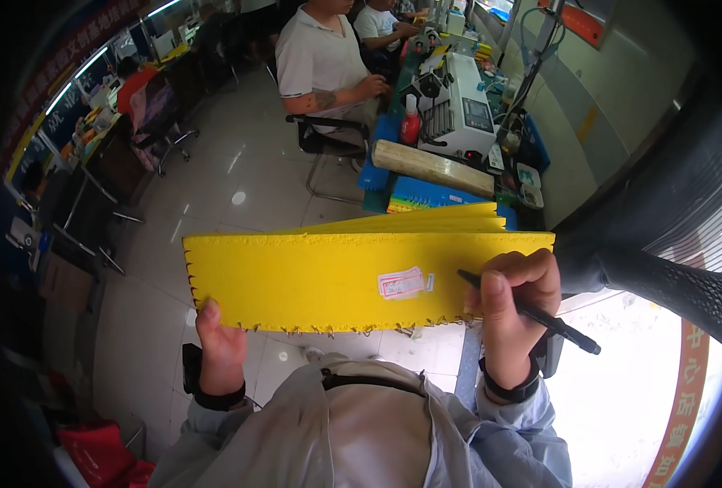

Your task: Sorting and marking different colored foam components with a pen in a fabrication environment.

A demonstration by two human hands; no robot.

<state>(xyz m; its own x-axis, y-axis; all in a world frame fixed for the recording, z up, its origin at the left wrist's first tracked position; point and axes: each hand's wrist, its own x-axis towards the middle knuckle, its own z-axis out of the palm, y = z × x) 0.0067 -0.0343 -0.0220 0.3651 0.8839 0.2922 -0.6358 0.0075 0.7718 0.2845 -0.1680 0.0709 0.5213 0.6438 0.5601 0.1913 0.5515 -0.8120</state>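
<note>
A long yellow board [312,281], foam-like, is tilted up in front of me. Small wire loops hang in a row along its lower edge, and dark notches mark its left end. My left hand [221,346] grips the lower left corner, thumb on the face and the other fingers hidden behind. In my closed right hand [514,313] is a black pen [558,325], its tip pointing left close to the board's face. That hand overlaps the board's right end. Small paper labels [401,283] are stuck right of the board's middle. More yellow boards [426,220] show behind its top edge.
Beyond the boards, a green workbench holds a wooden roller-shaped log [434,168], a red bottle [410,122], a white machine [462,110] and blue boards [438,193]. A seated person [320,73] is at the bench. A dark mesh chair [654,244] stands at my right.
</note>
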